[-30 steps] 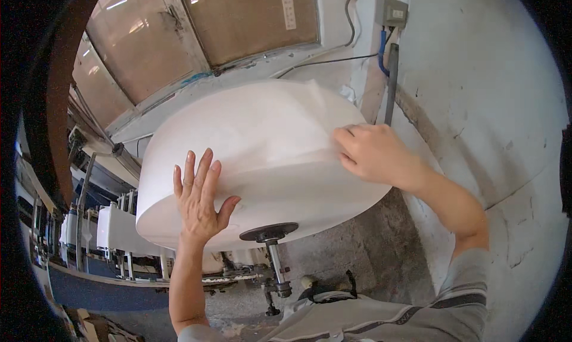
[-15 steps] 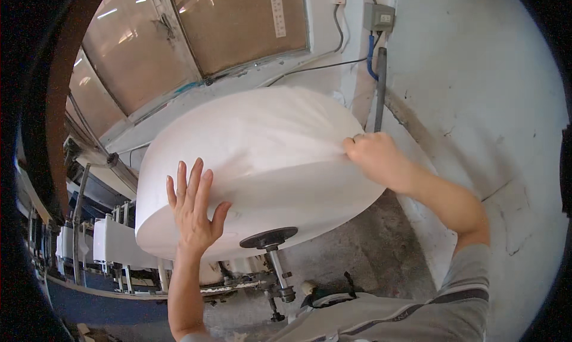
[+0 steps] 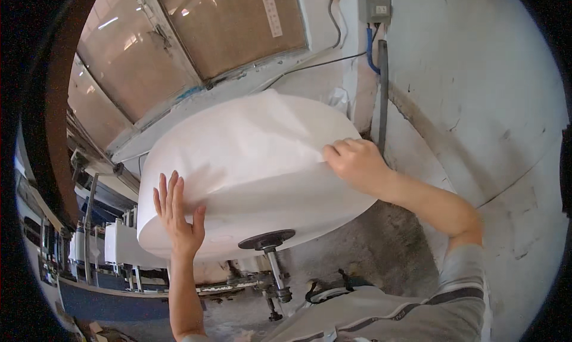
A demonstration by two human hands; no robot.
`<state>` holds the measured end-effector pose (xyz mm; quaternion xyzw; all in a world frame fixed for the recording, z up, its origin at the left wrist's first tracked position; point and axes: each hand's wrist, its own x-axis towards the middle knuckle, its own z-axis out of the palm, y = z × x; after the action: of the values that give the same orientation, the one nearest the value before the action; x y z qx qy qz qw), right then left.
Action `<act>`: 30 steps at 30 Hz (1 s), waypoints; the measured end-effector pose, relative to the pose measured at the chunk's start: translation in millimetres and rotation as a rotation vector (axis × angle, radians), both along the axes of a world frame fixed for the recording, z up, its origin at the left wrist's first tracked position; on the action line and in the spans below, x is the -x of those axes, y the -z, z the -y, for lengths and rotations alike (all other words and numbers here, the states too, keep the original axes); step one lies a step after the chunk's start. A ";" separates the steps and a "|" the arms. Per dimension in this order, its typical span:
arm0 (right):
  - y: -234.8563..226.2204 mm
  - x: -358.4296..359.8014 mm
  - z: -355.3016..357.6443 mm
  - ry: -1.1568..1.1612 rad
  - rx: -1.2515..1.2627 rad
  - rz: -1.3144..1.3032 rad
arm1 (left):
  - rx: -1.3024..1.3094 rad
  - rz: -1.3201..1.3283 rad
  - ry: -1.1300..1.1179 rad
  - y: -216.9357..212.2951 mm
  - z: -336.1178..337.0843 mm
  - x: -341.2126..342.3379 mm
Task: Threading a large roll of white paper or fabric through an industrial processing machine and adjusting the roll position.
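A big white roll (image 3: 232, 139) of sheet material, paper or film, fills the middle of the view. Through its near end passes a metal shaft (image 3: 275, 269) with a round black flange (image 3: 267, 239). My right hand (image 3: 360, 168) is closed on the loose outer sheet at the roll's right side, and creases and a raised fold run from its grip across the top. At the left, my left hand (image 3: 183, 223) is spread with fingers up against the roll's near left edge; whether the palm presses on it I cannot tell. Nothing is held in that hand.
Behind the roll stands a framed window (image 3: 232, 29) with brownish panes. A grey electrical box (image 3: 375, 10) with cables and a dark pipe (image 3: 382, 97) are on the wall to the right. Machine framework with white boxes (image 3: 124, 243) stands at the left.
My right hand has moved left and slightly nearer, drawing the sheet into a more raised fold. My left hand has shifted a little left, still spread.
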<state>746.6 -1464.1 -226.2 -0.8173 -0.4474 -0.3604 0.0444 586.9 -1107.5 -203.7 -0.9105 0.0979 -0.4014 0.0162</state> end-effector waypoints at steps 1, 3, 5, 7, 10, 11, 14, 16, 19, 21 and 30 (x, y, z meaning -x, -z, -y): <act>1.3 -0.2 -4.6 -0.049 -0.041 0.033 | 0.024 -0.009 -0.005 0.1 1.4 -0.7; 1.2 3.1 -9.7 -0.112 -0.059 0.065 | 0.064 -0.019 -0.030 1.8 3.6 0.8; -2.0 0.3 -6.1 -0.135 -0.098 0.034 | 0.049 -0.026 -0.036 1.6 6.2 -4.3; -2.1 -5.1 -5.0 -0.179 -0.133 0.004 | 0.038 -0.030 -0.063 0.1 11.9 -5.3; -4.4 -10.4 -15.8 -0.195 -0.183 0.028 | 0.047 -0.023 -0.037 -1.2 13.8 -9.2; -10.2 -10.5 -24.1 -0.204 -0.186 0.074 | 0.062 -0.013 -0.028 0.2 13.2 -9.8; -18.3 -10.6 -44.7 -0.246 -0.165 0.111 | 0.030 -0.008 -0.045 0.0 12.8 -7.3; -20.5 -10.0 -53.2 -0.288 -0.133 0.119 | 0.049 -0.010 -0.036 -2.6 15.7 -4.5; -14.8 -8.5 -56.7 -0.347 -0.108 0.154 | 0.093 -0.033 -0.039 -3.1 18.7 -6.3; -13.5 -6.8 -56.7 -0.362 -0.132 0.128 | 0.119 -0.032 -0.047 -5.2 18.9 -6.9; -10.0 -1.8 -52.0 -0.333 -0.164 0.204 | 0.018 -0.031 0.057 -36.8 96.5 -42.3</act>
<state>748.5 -1412.2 -216.3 -0.6851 -0.5475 -0.4641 0.1244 629.3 -1203.9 -166.9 -0.9135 0.1207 -0.3886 -0.0048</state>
